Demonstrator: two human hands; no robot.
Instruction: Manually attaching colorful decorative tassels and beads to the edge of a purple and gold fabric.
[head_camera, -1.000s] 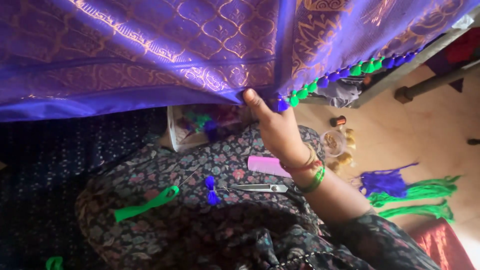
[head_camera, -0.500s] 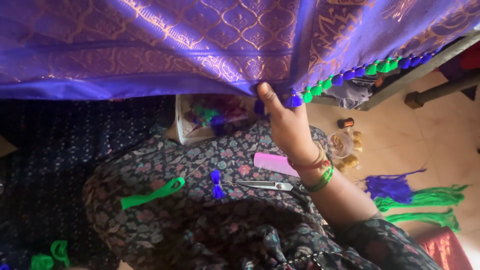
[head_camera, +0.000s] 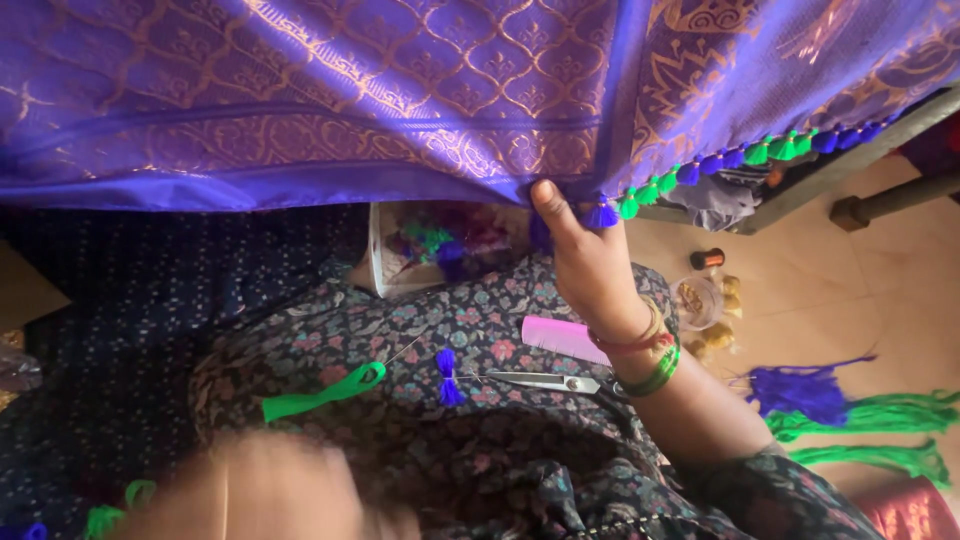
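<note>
The right hand (head_camera: 590, 262) is pinching the purple cloth's (head_camera: 400, 90) tasselled hem, above the lap. The left hand (head_camera: 270, 490) is blurring at the bottom edge, grip unclear. Scissors (head_camera: 545, 381) are lying beside the comb (head_camera: 562, 339).

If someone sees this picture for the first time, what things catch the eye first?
The shiny purple cloth with a gold woven pattern fills the whole top, and its edge carries a row of small green and purple tassels at the upper right. The right hand pinches that edge near the centre. Below it, on the flowered lap, lie a pink comb, steel scissors and a green thread bundle.
</note>
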